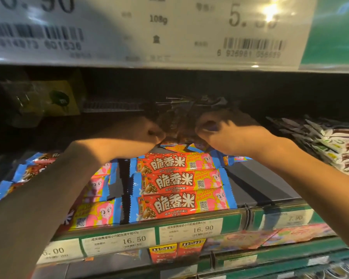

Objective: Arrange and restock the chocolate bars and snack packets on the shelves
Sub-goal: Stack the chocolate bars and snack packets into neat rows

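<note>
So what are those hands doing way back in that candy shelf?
A person is stocking a shop shelf. Both hands reach deep into the dark back of it: the left hand and right hand each pinch a bunch of dark snack packets held between them. In front of the hands lie red chocolate bars with blue ends, stacked in a row. Beside that row on the right, the shelf floor is bare.

Shop: price tags (190,229) (barcoded) along stocked shelves (270,190)
</note>
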A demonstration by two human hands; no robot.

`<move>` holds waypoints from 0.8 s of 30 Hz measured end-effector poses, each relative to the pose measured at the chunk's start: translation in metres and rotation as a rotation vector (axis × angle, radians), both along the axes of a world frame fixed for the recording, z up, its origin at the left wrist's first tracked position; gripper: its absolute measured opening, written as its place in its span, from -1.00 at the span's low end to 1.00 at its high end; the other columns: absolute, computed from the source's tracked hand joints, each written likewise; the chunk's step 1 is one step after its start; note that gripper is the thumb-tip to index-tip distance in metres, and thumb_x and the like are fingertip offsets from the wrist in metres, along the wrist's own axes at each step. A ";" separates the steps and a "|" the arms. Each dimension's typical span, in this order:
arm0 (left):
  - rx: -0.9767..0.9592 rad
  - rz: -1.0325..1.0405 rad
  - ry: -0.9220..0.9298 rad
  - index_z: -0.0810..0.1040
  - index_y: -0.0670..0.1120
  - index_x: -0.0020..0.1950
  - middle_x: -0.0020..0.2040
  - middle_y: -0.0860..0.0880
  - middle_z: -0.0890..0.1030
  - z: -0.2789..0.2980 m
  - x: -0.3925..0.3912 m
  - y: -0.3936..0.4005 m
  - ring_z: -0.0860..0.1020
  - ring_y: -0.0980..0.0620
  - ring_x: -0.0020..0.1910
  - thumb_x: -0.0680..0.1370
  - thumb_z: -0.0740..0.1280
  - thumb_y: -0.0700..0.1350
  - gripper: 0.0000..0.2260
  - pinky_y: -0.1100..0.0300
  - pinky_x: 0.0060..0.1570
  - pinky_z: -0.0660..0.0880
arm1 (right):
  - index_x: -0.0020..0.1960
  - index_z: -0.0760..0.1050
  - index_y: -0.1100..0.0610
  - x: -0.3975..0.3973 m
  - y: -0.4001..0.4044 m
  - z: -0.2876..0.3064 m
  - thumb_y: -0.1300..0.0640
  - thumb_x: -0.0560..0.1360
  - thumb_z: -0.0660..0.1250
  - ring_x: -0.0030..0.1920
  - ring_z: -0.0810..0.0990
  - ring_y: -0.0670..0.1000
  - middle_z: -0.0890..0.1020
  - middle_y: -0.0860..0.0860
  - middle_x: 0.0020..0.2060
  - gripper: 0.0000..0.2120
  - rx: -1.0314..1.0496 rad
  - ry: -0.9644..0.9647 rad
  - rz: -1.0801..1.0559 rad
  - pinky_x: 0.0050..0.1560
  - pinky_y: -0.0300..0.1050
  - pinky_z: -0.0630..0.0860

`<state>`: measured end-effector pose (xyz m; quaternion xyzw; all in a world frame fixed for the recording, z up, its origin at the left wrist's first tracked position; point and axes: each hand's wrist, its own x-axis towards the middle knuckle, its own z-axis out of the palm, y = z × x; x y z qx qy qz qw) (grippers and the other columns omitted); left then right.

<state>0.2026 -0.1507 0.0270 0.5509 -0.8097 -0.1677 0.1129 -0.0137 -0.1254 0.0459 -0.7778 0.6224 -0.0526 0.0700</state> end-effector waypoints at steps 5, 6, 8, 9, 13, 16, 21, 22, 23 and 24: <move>-0.077 0.203 0.106 0.60 -0.10 0.12 0.00 -0.11 0.64 -0.003 -0.016 -0.025 0.58 -0.04 -0.09 0.59 0.31 0.05 -0.74 0.14 -0.09 0.46 | 0.08 0.58 0.08 0.001 -0.015 0.003 -0.35 0.33 0.23 -0.04 0.63 0.21 0.64 0.12 -0.01 -0.42 -0.157 -0.078 -0.224 0.00 0.10 0.62; -0.029 0.224 0.134 0.58 -0.09 0.19 0.04 -0.11 0.63 -0.005 -0.017 -0.028 0.58 -0.05 -0.05 0.57 0.33 0.07 -0.70 0.14 -0.07 0.47 | 0.09 0.57 0.08 -0.002 -0.021 -0.001 -0.39 0.26 0.22 -0.08 0.65 0.20 0.64 0.11 -0.04 -0.36 -0.085 -0.116 -0.233 -0.03 0.09 0.64; 0.040 0.240 0.224 0.54 -0.08 0.27 0.10 -0.10 0.62 -0.009 -0.018 -0.032 0.58 -0.06 0.01 0.55 0.37 0.04 -0.65 0.10 0.03 0.50 | 0.09 0.57 0.05 -0.009 -0.032 -0.009 -0.41 0.24 0.24 -0.13 0.69 0.15 0.67 0.11 -0.07 -0.35 0.062 -0.232 -0.237 -0.07 0.09 0.67; 0.066 0.257 0.269 0.53 -0.08 0.28 0.12 -0.10 0.62 -0.010 -0.017 -0.034 0.58 -0.08 0.04 0.54 0.39 0.01 -0.65 0.04 0.10 0.52 | 0.07 0.58 0.05 -0.009 -0.033 -0.009 -0.37 0.28 0.29 -0.14 0.69 0.13 0.68 0.10 -0.09 -0.42 0.095 -0.276 -0.241 -0.09 0.08 0.67; 0.190 0.380 0.387 0.55 -0.14 0.17 -0.03 -0.12 0.61 -0.009 -0.008 -0.034 0.57 -0.06 -0.09 0.52 0.43 -0.04 -0.72 0.05 -0.01 0.53 | 0.12 0.57 0.01 -0.015 -0.025 0.000 -0.18 0.35 0.40 -0.09 0.64 0.01 0.64 -0.03 -0.02 -0.58 0.006 -0.293 -0.279 -0.03 -0.06 0.64; 0.300 0.444 0.338 0.51 -0.15 -0.11 -0.26 -0.07 0.46 -0.004 0.003 -0.026 0.37 0.03 -0.32 0.59 0.34 -0.05 -0.82 0.16 -0.29 0.30 | -0.02 0.56 -0.01 -0.018 -0.015 0.005 -0.10 0.47 0.40 -0.21 0.55 -0.08 0.61 -0.07 -0.14 -0.80 -0.062 -0.360 -0.293 -0.12 -0.13 0.56; 0.388 0.508 0.455 0.51 -0.14 -0.18 -0.19 -0.05 0.54 0.003 0.023 -0.016 0.40 0.08 -0.30 0.59 0.32 -0.07 -0.80 0.24 -0.34 0.24 | -0.16 0.61 0.27 -0.019 0.005 0.010 0.23 0.51 0.39 -0.35 0.63 0.09 0.67 0.18 -0.30 -0.89 0.053 -0.618 -0.410 -0.29 -0.09 0.59; 0.400 0.519 0.485 0.53 -0.14 -0.17 -0.16 -0.05 0.57 0.005 0.027 -0.014 0.43 0.08 -0.28 0.59 0.33 -0.08 -0.82 0.25 -0.32 0.27 | -0.14 0.61 0.28 -0.018 0.009 0.011 0.22 0.52 0.39 -0.34 0.63 0.09 0.67 0.18 -0.30 -0.87 0.057 -0.648 -0.399 -0.26 -0.07 0.60; 0.399 0.531 0.501 0.55 -0.14 -0.16 -0.14 -0.06 0.59 0.007 0.033 -0.012 0.45 0.08 -0.26 0.58 0.34 -0.10 -0.84 0.25 -0.30 0.29 | -0.16 0.60 0.27 -0.017 0.014 0.010 0.20 0.53 0.39 -0.33 0.62 0.08 0.67 0.18 -0.29 -0.86 0.056 -0.676 -0.386 -0.24 -0.07 0.59; 0.398 0.542 0.503 0.57 -0.13 -0.16 -0.13 -0.06 0.61 0.008 0.039 -0.010 0.47 0.08 -0.25 0.58 0.34 -0.13 -0.85 0.25 -0.29 0.31 | -0.18 0.58 0.24 -0.015 0.019 0.010 0.18 0.54 0.39 -0.32 0.60 0.07 0.66 0.18 -0.27 -0.84 0.053 -0.702 -0.382 -0.24 -0.10 0.59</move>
